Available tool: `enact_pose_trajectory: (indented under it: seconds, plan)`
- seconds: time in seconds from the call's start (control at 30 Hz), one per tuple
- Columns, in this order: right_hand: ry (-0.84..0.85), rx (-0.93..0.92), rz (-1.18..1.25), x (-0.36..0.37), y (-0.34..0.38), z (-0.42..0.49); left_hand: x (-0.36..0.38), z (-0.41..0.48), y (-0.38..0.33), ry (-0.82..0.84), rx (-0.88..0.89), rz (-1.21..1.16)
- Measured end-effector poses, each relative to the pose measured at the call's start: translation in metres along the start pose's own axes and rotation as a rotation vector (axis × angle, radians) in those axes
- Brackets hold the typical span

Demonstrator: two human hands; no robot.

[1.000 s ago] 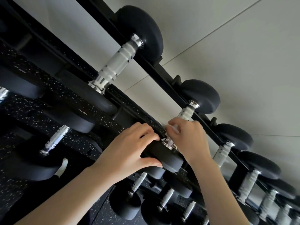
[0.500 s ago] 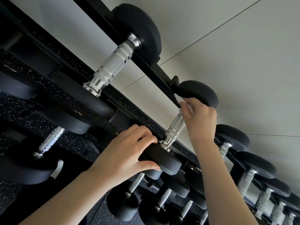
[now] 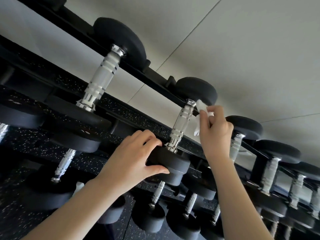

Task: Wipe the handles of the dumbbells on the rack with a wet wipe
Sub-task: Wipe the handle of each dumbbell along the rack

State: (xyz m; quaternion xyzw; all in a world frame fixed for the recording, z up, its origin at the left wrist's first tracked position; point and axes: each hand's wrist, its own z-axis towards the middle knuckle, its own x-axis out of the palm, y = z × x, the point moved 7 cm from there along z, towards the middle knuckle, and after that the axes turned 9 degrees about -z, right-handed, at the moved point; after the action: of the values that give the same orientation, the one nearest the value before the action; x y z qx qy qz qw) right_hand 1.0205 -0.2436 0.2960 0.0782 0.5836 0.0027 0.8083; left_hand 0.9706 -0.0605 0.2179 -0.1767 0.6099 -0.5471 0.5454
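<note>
Right grip (image 3: 214,129) pinches the wet wipe (image 3: 201,110) beside one dumbbell handle (image 3: 181,125); left grip (image 3: 135,158) clasps its near head (image 3: 170,164). Many handles likely remain.

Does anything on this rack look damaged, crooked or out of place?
Nothing stands out. The black rubber dumbbells with knurled steel handles sit parallel across the black rack rails. The left hand steadies one black end; the right hand holds the white wet wipe beside its handle.
</note>
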Motion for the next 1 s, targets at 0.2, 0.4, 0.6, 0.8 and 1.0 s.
enact_pose_trajectory:
  seconds: [0.2, 0.4, 0.6, 0.8, 1.0]
  plan:
    - [-0.013, 0.151, 0.035, -0.050, -0.032, -0.043, 0.006, 0.019, -0.044, 0.056, 0.083, 0.075]
    - [-0.026, 0.358, 0.046, -0.095, -0.108, -0.100, 0.055, 0.036, -0.103, 0.156, 0.230, 0.087]
    - [-0.013, 0.392, 0.079, -0.095, -0.168, -0.112, 0.122, 0.042, -0.141, 0.246, 0.292, 0.191]
    - [0.100, 0.217, 0.138, -0.055, -0.208, -0.093, 0.183, 0.046, -0.140, 0.286, 0.223, 0.350]
    - [0.076, 0.043, 0.213, -0.031, -0.220, -0.064, 0.202, 0.035, -0.137, 0.199, 0.135, 0.381]
